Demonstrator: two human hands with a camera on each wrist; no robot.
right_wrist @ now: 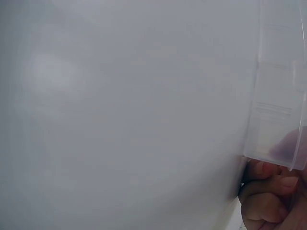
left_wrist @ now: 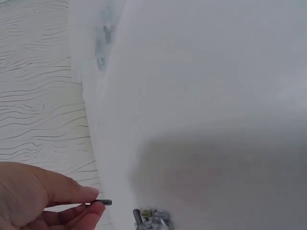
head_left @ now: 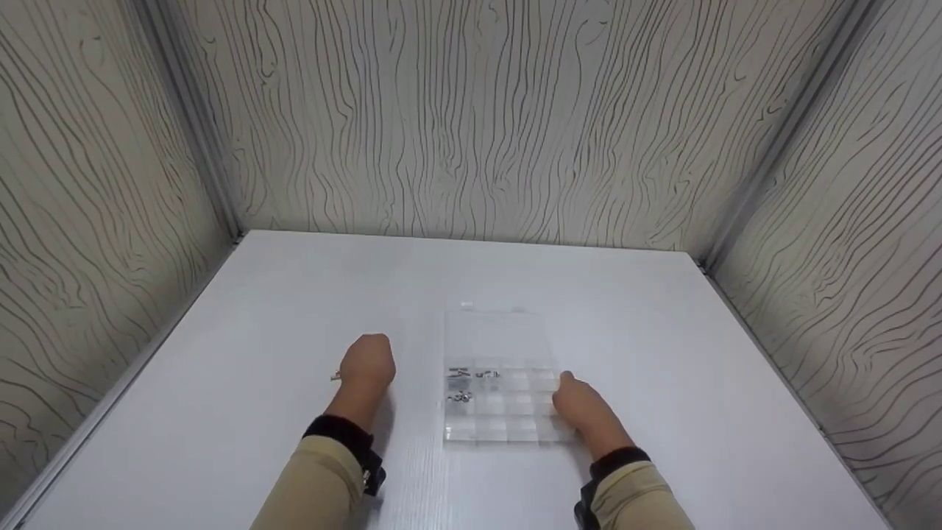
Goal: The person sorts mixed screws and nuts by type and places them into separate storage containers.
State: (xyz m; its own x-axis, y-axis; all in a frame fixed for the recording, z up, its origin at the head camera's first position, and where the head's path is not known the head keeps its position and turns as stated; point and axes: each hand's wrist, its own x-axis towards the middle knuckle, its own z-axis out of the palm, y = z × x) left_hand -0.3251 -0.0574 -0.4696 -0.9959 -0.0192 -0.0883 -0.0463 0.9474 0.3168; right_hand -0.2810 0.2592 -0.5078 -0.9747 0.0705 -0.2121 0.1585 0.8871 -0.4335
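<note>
Between thumb and fingers, my left hand pinches a small dark screw. A small pile of metal hardware lies on the table close to that hand; the head view shows only a bit of metal at its left side. To the right stands a clear compartment box, lid folded back. My right hand grips its right side, the thumb seen through the plastic. Small metal parts lie in several of its left compartments.
The white table ends at a wood-patterned back wall, with similar panels at left and right. Metal posts stand in both back corners.
</note>
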